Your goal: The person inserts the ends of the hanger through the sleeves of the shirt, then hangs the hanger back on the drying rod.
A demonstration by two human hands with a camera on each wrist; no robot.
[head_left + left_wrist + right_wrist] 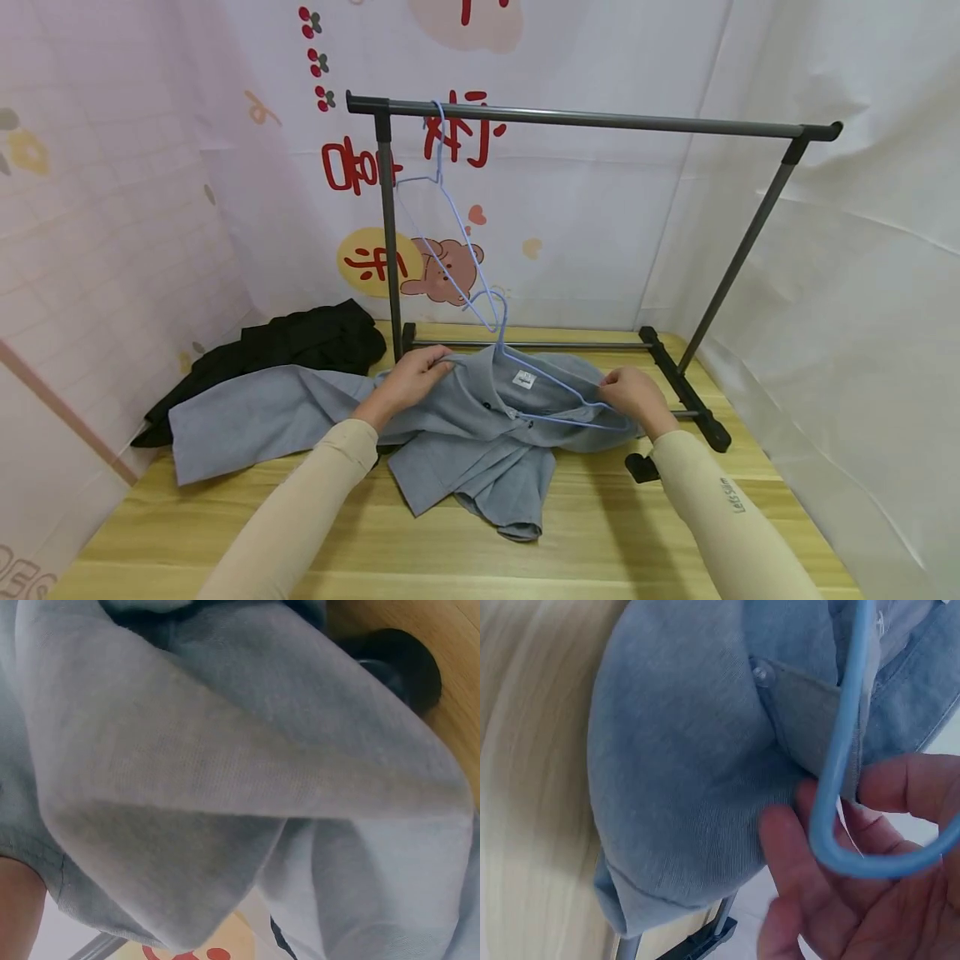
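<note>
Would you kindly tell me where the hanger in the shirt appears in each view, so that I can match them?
Head: the hanger sits just below and right of centre, hook upward.
Left wrist: not in it.
Right wrist: hanger right of centre, its bend passing before the right hand.
Shared landmark: the grey shirt.
</note>
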